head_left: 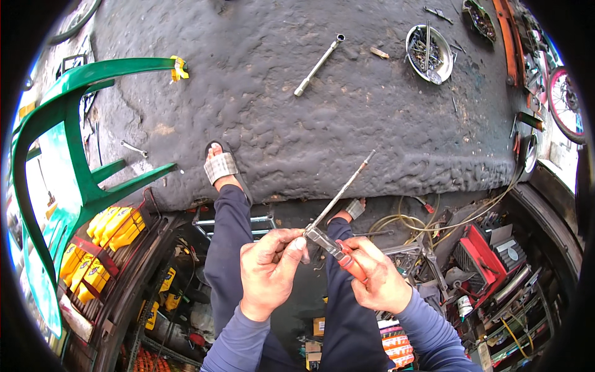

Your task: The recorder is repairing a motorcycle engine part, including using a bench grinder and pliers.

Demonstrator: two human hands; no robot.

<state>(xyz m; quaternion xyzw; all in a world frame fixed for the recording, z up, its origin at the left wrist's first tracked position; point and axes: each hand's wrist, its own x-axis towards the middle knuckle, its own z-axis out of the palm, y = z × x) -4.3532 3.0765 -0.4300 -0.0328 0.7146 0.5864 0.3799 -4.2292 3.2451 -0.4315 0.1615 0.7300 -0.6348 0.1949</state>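
Observation:
My right hand (379, 273) is closed around red-handled pliers (349, 259). The jaws of the pliers point up and to the left, meeting the lower end of a thin, worn metal rod (339, 194). Beside the jaws, my left hand (273, 266) pinches that same end between thumb and fingers. The rod slants up and to the right, its far tip free in the air above the ground's edge. What exactly lies between my left fingertips is mostly hidden.
A socket wrench (320, 64) and a small spanner (134, 149) lie on the dark ground. Farther right sits a metal bowl (447, 57) of small parts. At left stands a green plastic chair (80, 155) near yellow bottles (114, 226); a red toolbox (477, 263) and hoses (396, 224) are at right.

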